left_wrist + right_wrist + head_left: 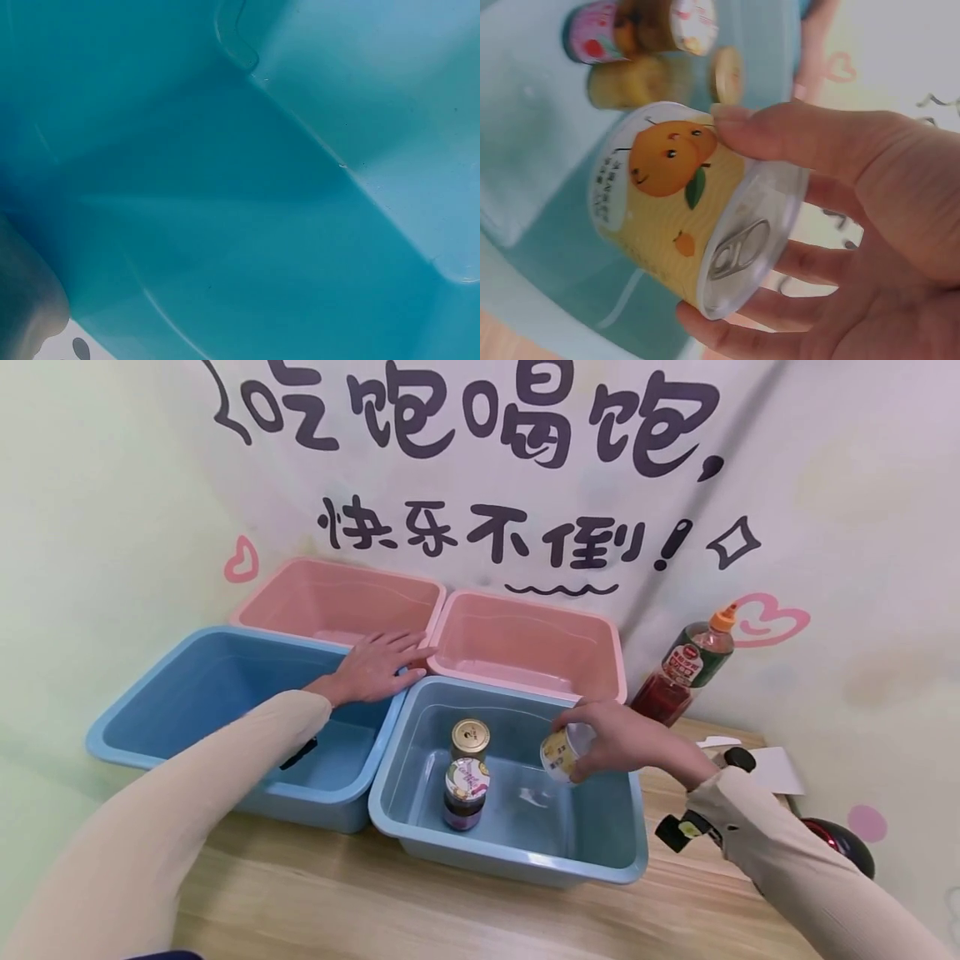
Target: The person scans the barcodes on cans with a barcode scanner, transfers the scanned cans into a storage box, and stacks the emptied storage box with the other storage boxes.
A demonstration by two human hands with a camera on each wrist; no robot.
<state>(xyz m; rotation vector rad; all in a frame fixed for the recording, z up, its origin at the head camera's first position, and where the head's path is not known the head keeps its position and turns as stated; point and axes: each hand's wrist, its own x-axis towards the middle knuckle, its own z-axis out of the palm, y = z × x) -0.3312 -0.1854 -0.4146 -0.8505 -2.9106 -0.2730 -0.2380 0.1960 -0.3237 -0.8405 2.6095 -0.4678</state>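
Observation:
My right hand (pixel 618 737) grips a small pull-tab can (pixel 558 755) over the right blue bin (pixel 517 857). In the right wrist view the can (pixel 671 199) has a yellow label with a smiling orange fruit, and its pull-tab lid faces my palm. Two jars stand inside that bin: one with a gold lid (pixel 470 737), and in front of it a dark one with a patterned lid (pixel 466 781). My left hand (pixel 375 668) has its fingers outstretched and rests at the rims where the left blue bin (pixel 315 795) meets the pink bins.
Two pink bins, a left one (pixel 352 578) and a right one (pixel 525 610), stand behind the blue ones against a printed wall cloth. A red sauce bottle (pixel 686 664) with an orange cap stands to their right. A dark rounded object (pixel 840 843) lies by my right forearm.

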